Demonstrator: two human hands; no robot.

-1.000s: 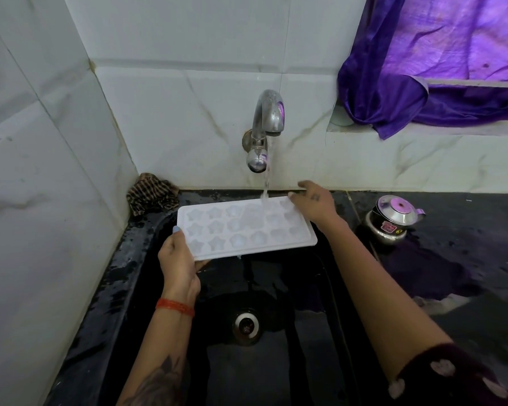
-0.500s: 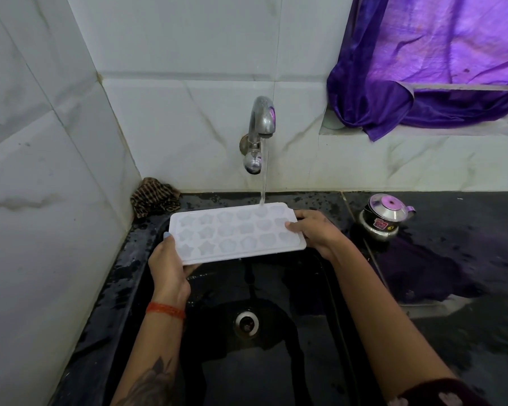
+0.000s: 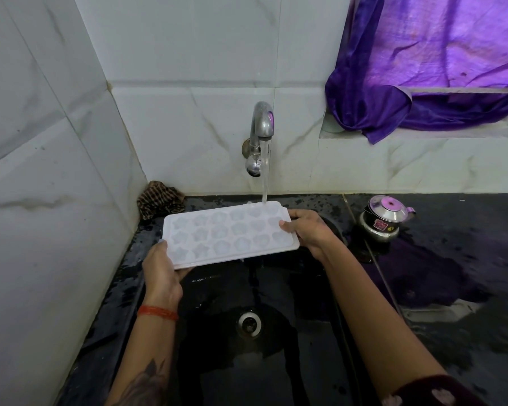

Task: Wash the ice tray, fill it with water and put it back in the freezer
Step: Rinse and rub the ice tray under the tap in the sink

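Gripping ice tray [image 3: 230, 234] ends, left hand [image 3: 160, 271], right hand [image 3: 310, 230], fingers underneath hidden; tap [image 3: 261, 127] running

Place: a home kitchen, at the washing-up corner.
Sink: a black stone sink [image 3: 276, 361] is sitting in a black bench [image 3: 467, 230], with a round metal drain [image 3: 249, 324] showing in its floor.
Tap: a metal wall tap [image 3: 260, 133] is running water down over the sink.
Walls: pale marble-look tiles [image 3: 188, 127] are lining the corner.
Window: a purple curtain [image 3: 423, 68] is draping over a sill on the right.
Household things: a small steel kettle [image 3: 383, 221] is standing on the wet bench, and a checked cloth [image 3: 159, 197] is lying bunched in the corner.
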